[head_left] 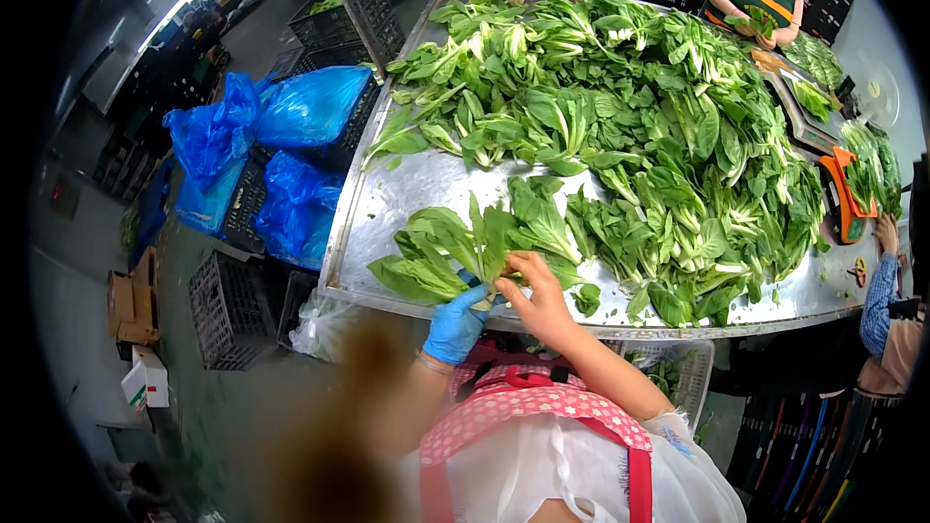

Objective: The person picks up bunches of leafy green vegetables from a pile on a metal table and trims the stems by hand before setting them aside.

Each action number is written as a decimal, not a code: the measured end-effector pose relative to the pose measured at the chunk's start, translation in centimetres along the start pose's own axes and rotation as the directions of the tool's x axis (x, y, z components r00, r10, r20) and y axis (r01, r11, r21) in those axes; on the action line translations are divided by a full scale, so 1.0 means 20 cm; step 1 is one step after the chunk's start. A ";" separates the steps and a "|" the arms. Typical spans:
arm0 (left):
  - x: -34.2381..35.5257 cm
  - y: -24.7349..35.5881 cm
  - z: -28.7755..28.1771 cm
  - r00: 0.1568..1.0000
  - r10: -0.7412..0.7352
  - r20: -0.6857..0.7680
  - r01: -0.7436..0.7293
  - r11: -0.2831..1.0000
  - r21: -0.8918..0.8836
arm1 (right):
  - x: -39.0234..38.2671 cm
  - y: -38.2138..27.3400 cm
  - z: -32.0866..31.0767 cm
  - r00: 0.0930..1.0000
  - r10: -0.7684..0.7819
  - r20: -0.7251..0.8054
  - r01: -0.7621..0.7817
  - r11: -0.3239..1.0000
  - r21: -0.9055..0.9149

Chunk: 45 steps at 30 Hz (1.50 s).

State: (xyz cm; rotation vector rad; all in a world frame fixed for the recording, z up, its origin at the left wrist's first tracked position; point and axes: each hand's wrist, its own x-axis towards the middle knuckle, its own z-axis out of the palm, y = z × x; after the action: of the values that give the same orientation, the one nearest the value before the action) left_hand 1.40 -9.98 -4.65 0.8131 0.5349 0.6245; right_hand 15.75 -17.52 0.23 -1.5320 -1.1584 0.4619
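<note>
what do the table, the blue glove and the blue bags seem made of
Table: probably stainless steel, smooth and semi-shiny, judging by its silvery grey surface and bright reflections.
Blue glove: looks like thin rubber, perhaps nitrile; it fits closely, but the exact material is unclear.
Blue bags: likely thin, glossy plastic film, crinkled with bright highlights.
</note>
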 end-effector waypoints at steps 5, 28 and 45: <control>-0.02 0.06 0.13 0.996 -0.091 -0.005 0.089 0.986 -0.139 | 0.01 -0.03 -0.03 0.985 -0.164 -0.055 0.148 0.962 -0.231; 0.05 0.13 0.01 0.994 -0.029 -0.101 0.030 1.000 0.006 | 0.12 0.39 -0.25 0.991 0.124 -0.052 -0.115 0.586 -0.802; 0.13 0.11 0.19 0.915 0.386 0.119 -0.306 0.470 0.828 | 0.10 0.09 0.06 0.829 0.515 0.219 -0.554 0.812 0.184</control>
State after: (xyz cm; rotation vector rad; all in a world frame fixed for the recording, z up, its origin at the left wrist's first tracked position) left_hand 5.05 -8.79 -1.23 1.8767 0.7711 0.7826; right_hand 16.54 -15.07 -1.28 -1.6163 -0.7291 1.0870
